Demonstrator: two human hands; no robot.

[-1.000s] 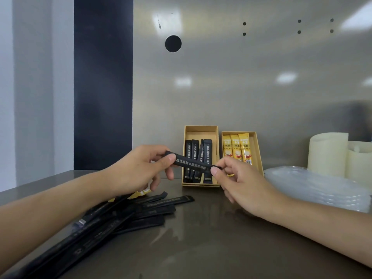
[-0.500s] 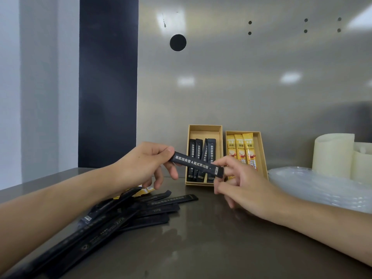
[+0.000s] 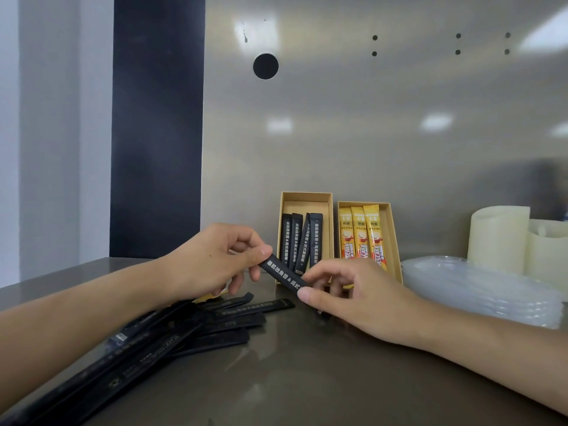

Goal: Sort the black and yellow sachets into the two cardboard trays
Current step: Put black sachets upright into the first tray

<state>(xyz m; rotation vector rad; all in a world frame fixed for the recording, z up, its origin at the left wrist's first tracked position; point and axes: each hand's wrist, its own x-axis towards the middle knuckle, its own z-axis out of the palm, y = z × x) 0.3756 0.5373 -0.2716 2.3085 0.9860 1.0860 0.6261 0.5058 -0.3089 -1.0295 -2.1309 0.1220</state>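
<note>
Fingers (image 3: 329,269) of the right hand (image 3: 362,299) hide one end of the black sachet (image 3: 281,272).

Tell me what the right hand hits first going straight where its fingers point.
Probably the left hand, pinching the far end of the black sachet that the right hand also pinches; depth unclear.
</note>
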